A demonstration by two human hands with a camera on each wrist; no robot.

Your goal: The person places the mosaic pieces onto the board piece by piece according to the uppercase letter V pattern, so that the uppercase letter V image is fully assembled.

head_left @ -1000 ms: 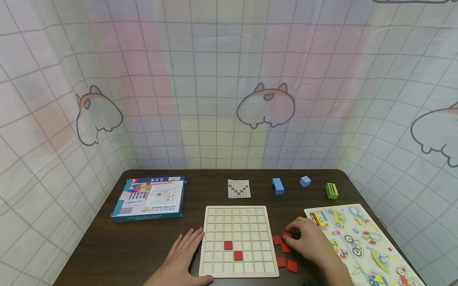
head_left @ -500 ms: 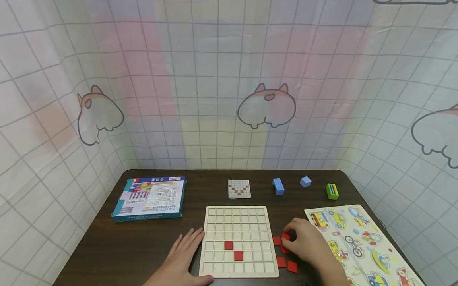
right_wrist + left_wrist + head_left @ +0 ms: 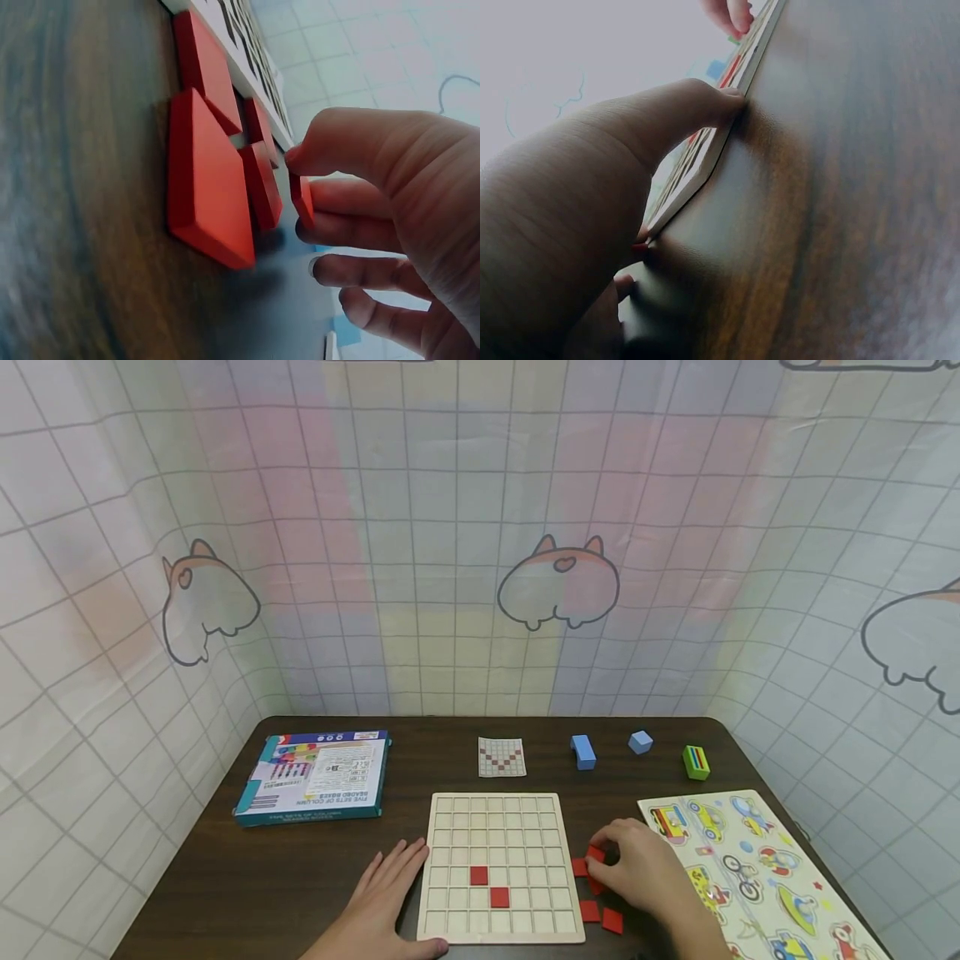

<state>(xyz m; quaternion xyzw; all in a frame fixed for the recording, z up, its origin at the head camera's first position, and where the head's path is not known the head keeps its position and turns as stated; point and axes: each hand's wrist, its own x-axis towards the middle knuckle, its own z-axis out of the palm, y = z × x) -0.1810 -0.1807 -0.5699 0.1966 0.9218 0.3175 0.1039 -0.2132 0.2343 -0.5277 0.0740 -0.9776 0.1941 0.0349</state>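
Taking the wooden grid board (image 3: 497, 866) as the landmark: well off to its far left lies a blue game box (image 3: 313, 777) on the dark table (image 3: 247, 885). Just left of the board's near corner the left hand (image 3: 384, 897) lies flat on the table, fingers straight and together, holding nothing; in the left wrist view its fingers (image 3: 697, 109) touch the board's left edge (image 3: 705, 161). On the board itself two red tiles (image 3: 489, 887) sit in the lower rows, diagonally adjacent. Beyond the board's far edge lies a small pattern card (image 3: 501, 756). Just right of the board's right edge a loose cluster of red tiles (image 3: 600, 914) lies on the table. The right hand (image 3: 648, 872) is over this cluster, thumb and forefinger closed on one red tile (image 3: 301, 199), which is tilted on edge above the others. Farther right of the board lies a vehicle puzzle (image 3: 757, 868). Beyond it, towards the far edge of the table, stand a blue block (image 3: 582, 751), a blue cube (image 3: 640, 741) and a green block (image 3: 695, 761).
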